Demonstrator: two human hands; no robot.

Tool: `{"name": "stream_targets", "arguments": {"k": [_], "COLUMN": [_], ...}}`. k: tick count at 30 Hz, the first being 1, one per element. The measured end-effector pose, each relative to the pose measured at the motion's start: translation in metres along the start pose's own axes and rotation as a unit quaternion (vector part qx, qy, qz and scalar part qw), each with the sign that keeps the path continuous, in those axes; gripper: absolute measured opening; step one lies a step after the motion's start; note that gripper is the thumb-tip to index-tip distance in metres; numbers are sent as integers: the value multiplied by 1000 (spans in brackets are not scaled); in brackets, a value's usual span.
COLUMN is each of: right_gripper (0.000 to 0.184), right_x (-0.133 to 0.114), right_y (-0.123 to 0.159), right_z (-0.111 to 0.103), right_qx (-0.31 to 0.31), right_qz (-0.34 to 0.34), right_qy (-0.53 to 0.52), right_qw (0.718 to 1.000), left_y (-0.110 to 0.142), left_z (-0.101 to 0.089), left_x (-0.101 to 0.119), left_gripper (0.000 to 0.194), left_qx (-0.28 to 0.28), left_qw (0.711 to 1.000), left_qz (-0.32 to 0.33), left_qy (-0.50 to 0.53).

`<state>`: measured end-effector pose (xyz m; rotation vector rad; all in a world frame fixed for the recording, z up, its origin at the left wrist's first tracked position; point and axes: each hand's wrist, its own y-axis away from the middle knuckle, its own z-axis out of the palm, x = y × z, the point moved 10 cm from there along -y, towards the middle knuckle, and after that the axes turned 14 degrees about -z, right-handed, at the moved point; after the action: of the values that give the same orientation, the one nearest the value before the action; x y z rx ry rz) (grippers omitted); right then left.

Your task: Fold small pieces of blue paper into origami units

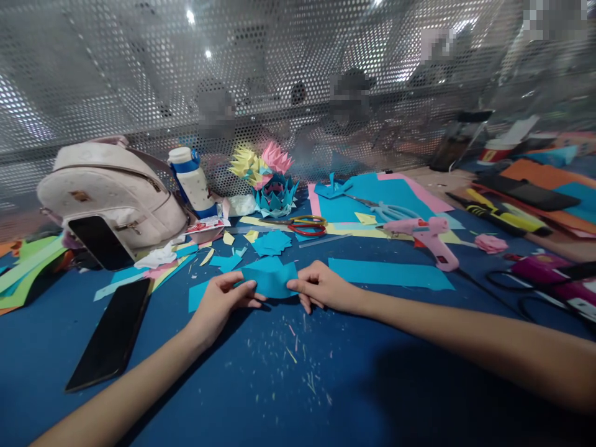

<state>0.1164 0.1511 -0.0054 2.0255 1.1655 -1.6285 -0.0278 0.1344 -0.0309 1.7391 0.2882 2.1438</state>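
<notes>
L hand (223,303) & R hand (321,288) pinch opposite edges of a small teal paper piece (271,279), fingers closed on it, held just above the dark blue worktop (279,385) in the middle. Teal strip (388,274) lies just R of it, pink glue gun (431,239) behind; black phone (114,332) flat on the L, near the L forearm

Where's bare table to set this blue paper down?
Bare blue table lies in front of your left hand and right hand, right of the phone. Behind the blue paper, scraps, scissors and glue gun crowd it.
</notes>
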Motion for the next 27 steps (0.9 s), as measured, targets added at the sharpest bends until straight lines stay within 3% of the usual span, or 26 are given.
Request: {"name": "stream_targets", "arguments": {"k": [3, 5, 9, 12, 16, 23, 27], "right_gripper": [69, 68, 33, 27, 32, 27, 23], "right_x": [-2, -2, -9, -17, -19, -18, -28], "right_y": [-1, -3, -2, -3, -2, -4, -3], "right_z": [2, -8, -31, -30, -29, -24, -23], "right_qx": [-1, 48, 146, 129, 116, 105, 98], "right_qz": [-21, -40, -89, -116, -120, -126, -154], "right_qy": [-42, -55, -38, -28, -38, -73, -16], "right_qw": [999, 997, 984, 984, 985, 984, 983], "left_y": [0, -1, -2, 1, 1, -1, -1], "left_z": [-1, 0, 2, 3, 4, 1, 2], "left_x": [4, 5, 5, 6, 5, 2, 2], "left_gripper": [29, 29, 34, 33, 31, 41, 45], "left_qx": [0, -14, -21, -16, -21, -19, -14], "left_qw": [1000, 1000, 999, 1000, 1000, 1000, 1000], "left_qz": [16, 21, 19, 22, 23, 21, 23], "left_qy": [2, 11, 16, 9, 2, 11, 3]}}
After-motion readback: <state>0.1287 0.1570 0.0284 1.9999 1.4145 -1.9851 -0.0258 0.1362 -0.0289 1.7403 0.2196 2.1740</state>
